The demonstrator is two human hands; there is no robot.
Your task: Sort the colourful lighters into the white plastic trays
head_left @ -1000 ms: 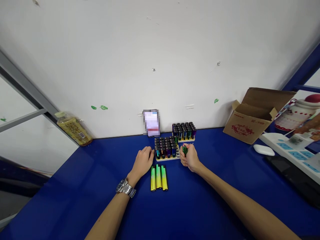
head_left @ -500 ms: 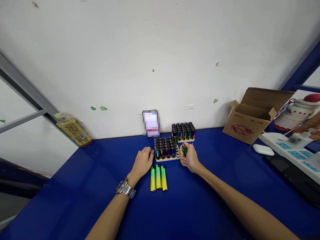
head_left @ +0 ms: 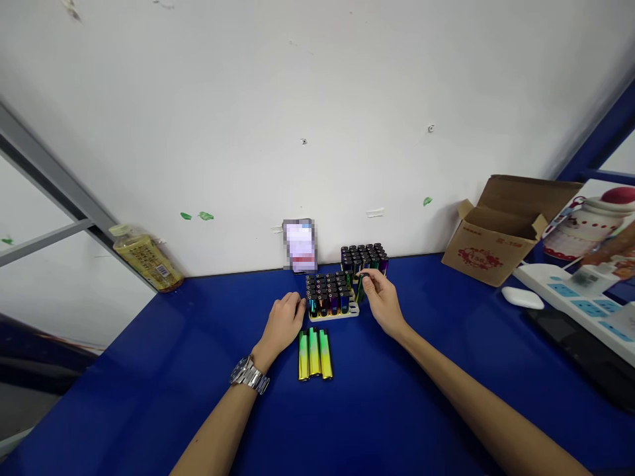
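My right hand [head_left: 381, 299] pinches the black top of a dark green lighter [head_left: 360, 289] between thumb and fingers. It holds the lighter nearly upright at the right side of the nearer white rack [head_left: 333, 317]. Several shiny lighters [head_left: 327, 297] with black ends stand in rows in this rack, and some holes show at its right end. My left hand [head_left: 285, 320], with a metal watch on the wrist, rests on the table against the rack's left side; its fingertips are hidden. Three green-yellow lighters [head_left: 314, 354] lie side by side in front of the rack.
Behind stands a second group of lighters [head_left: 364, 254]. A phone [head_left: 300, 244] leans on the wall. To the left is a tilted drink bottle [head_left: 147, 258]; to the right are an open cardboard box [head_left: 489, 241], a white case [head_left: 522, 297] and a power strip [head_left: 570, 297].
My right hand has turned from a fist around the lighter to a pinch on its top, moving slightly up and bringing it against the rack's right side. My left hand stays put.
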